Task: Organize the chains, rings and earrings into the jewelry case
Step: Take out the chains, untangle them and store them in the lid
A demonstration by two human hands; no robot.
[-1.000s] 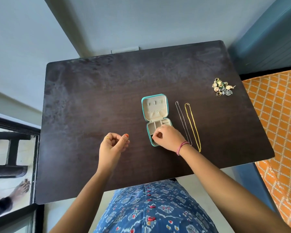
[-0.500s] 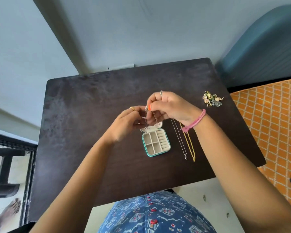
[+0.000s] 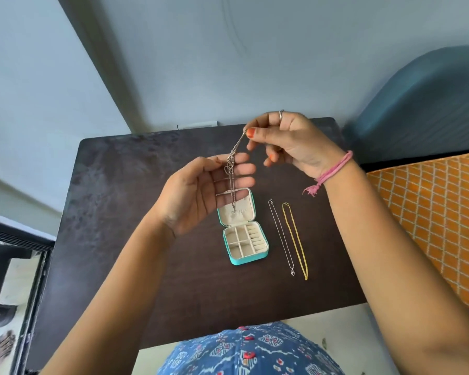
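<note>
My right hand (image 3: 292,142) is raised above the table and pinches the top end of a silver link chain (image 3: 232,190) between thumb and forefinger. The chain hangs down in front of my left hand (image 3: 198,196), whose palm faces me with fingers loosely spread behind it. Below them the small teal jewelry case (image 3: 248,261) lies open on the dark table (image 3: 119,212), showing cream compartments. A thin silver chain (image 3: 281,236) and a gold chain (image 3: 296,239) lie straight on the table just right of the case. The pile of rings and earrings is hidden behind my right arm.
A blue sofa (image 3: 430,104) stands past the table's right edge, with an orange patterned mat (image 3: 430,212) on the floor beside it. A person's bare foot (image 3: 3,345) shows on the floor at the lower left. The wall runs along the table's far edge.
My right hand came up from the case with the silver link chain and drew it upward. My left hand rose too and opened its fingers behind the hanging chain.
</note>
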